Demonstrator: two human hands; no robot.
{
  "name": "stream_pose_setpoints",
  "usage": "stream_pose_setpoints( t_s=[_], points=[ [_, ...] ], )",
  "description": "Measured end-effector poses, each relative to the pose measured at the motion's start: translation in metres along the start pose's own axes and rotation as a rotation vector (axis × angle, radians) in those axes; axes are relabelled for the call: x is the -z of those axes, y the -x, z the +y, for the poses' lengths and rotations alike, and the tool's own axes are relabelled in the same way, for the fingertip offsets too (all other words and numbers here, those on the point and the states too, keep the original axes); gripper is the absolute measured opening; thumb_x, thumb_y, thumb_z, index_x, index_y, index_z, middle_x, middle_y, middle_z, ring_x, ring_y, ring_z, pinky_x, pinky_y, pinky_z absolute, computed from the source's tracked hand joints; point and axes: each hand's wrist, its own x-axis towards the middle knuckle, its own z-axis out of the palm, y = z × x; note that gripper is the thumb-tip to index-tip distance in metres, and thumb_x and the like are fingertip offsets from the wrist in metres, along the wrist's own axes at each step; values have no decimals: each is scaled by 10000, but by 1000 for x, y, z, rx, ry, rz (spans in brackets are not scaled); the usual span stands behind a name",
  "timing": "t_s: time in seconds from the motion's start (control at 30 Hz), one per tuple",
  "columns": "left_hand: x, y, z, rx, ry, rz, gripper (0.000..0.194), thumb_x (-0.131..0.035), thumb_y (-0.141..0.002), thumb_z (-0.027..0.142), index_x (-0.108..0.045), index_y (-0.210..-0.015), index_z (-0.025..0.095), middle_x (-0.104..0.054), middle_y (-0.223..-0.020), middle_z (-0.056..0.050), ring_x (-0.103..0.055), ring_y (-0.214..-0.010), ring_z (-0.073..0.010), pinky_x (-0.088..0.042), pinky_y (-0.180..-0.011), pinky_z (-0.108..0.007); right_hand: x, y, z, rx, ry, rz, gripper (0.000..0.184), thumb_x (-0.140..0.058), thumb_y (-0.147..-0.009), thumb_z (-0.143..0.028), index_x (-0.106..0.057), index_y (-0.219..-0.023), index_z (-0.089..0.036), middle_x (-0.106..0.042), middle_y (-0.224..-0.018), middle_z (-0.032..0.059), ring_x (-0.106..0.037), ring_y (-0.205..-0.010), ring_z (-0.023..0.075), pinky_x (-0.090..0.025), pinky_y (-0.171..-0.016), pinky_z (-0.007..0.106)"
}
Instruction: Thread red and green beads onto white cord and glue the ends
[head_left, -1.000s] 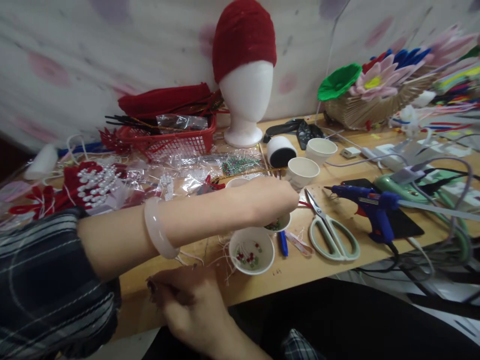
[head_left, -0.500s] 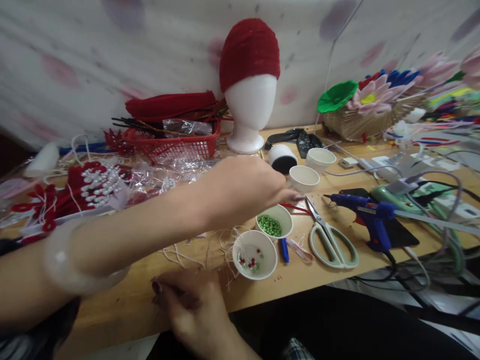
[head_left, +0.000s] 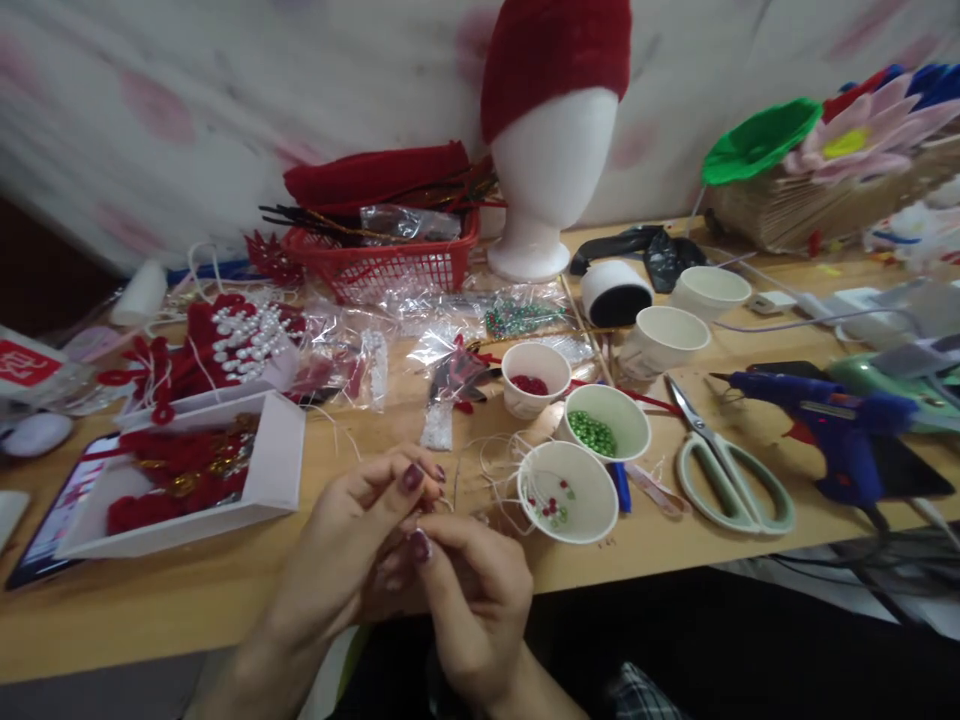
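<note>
My left hand [head_left: 352,545] and my right hand [head_left: 469,590] meet at the table's near edge, fingertips pinched together around something tiny that I cannot make out. Thin white thread [head_left: 491,465] trails from them towards a paper cup [head_left: 566,492] with a few red and green beads. Behind it stand a cup of green beads [head_left: 606,422] and a cup of red beads [head_left: 535,378].
Scissors [head_left: 724,470] and a blue glue gun [head_left: 829,425] lie to the right. A white box of red ornaments [head_left: 187,480] sits left. A red basket [head_left: 397,265], a foam head with a red cap [head_left: 551,150], empty cups and plastic bags crowd the back.
My left arm has pulled back from the cups at the right and its hand now meets my right hand at the near edge. The view has swung to the left.
</note>
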Motion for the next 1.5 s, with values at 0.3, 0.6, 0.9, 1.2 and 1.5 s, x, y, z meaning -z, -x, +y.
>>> stream_pose_setpoints(
  t_s=[0.3,0.6,0.9,1.2,1.5],
  points=[
    [8,-7,-12,288,343,-45,358,-885,-632,439,-701,-711,141,-517,-481,54,-415,-366,-26,-378,-353,-116,-1,-7,0,-134,-14,2,229,-571,-910,-71,-744,-969,-210,-758,-705,14,-703,-557,104,-576,-568,182],
    [8,-6,-14,300,400,-85,382,-888,-632,445,-682,-749,145,-527,-479,62,-410,-360,-24,-362,-359,-121,1,-8,-3,-181,-15,-38,188,-577,-916,-90,-732,-903,-195,-733,-676,6,-684,-548,94,-561,-552,171],
    [7,-6,-17,337,441,5,375,-923,-578,419,-715,-749,157,-559,-554,51,-452,-426,-21,-375,-417,-114,6,-7,0,-109,185,-54,164,-576,-911,-94,-708,-908,-191,-739,-718,8,-698,-609,113,-561,-585,198],
    [7,-4,-16,330,460,-13,318,-938,-562,357,-747,-726,162,-530,-536,58,-419,-445,-19,-375,-432,-116,7,-8,2,-82,252,-73,199,-575,-909,-89,-721,-960,-213,-729,-738,-7,-688,-613,104,-558,-591,206],
    [6,-4,-16,323,481,25,308,-938,-571,330,-733,-723,157,-560,-575,49,-442,-464,-28,-389,-443,-127,6,-9,2,-73,271,-63,227,-576,-908,-87,-724,-994,-236,-741,-769,-12,-700,-641,113,-555,-586,218]
  ],
)
